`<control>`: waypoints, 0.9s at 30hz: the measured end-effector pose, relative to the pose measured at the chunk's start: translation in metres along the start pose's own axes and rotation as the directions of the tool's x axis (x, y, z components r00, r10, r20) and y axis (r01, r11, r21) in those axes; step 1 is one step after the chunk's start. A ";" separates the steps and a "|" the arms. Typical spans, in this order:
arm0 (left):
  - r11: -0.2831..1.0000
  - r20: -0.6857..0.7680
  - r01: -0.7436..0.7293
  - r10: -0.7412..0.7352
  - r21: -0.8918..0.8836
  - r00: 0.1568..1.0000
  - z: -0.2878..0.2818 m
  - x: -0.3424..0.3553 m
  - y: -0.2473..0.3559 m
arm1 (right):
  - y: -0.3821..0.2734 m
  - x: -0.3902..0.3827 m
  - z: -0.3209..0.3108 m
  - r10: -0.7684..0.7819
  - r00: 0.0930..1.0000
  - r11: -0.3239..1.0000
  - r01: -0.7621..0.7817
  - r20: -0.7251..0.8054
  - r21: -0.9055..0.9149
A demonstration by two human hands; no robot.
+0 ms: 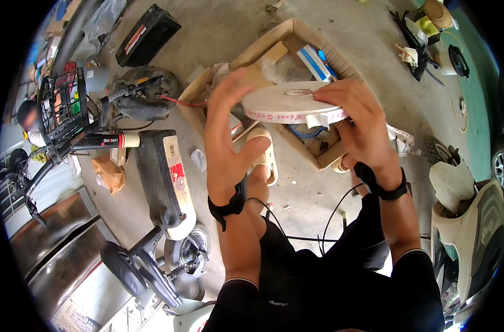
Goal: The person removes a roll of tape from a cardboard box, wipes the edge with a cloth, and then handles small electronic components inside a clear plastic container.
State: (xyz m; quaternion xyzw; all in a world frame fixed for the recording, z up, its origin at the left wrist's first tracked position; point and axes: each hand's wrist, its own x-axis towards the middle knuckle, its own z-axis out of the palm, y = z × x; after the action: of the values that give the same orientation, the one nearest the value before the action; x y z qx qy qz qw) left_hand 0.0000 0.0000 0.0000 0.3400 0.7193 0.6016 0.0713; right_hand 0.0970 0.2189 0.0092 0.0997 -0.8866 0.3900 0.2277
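A flat, round white roll (279,98) with red print round its rim and a short loose white tab is held up over an open cardboard box (360,95). My right hand (360,116) grips it at the right side, fingers on top and thumb below. My left hand (227,138) is at its left, fingers apart and blurred at the tips; whether they touch the roll I cannot tell. Black bands sit on both wrists. The box holds a blue-and-white carton (315,62), blue cable (303,133) and plastic bags, partly hidden by the roll and hands.
A scooter (158,166) lies at the left beside a brown bag (109,174) and a black case (146,39). A white scooter body (465,238) stands at the right. Loose parts (415,47) lie on the concrete floor (199,30). Black cables loop near my legs.
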 end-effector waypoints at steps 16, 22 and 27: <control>0.865 0.516 0.455 -0.297 -0.211 0.803 0.007 -0.005 0.011 | -0.004 -0.002 0.011 -0.118 0.975 0.989 0.133 0.186 -0.070; 0.780 0.538 0.569 -0.374 -0.258 0.756 0.013 0.001 0.020 | -0.004 0.002 0.006 -0.116 0.979 0.989 0.130 0.169 -0.076; 0.857 0.429 0.427 -0.283 -0.288 0.858 0.016 -0.007 0.012 | -0.012 0.008 0.007 -0.085 0.990 0.995 0.089 0.110 -0.034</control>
State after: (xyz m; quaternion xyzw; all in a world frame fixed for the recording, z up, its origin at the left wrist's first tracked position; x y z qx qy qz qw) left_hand 0.0184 0.0091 0.0042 0.2866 0.6155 0.6275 0.3811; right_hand 0.0921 0.2059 0.0167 0.1549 -0.8999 0.3563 0.1981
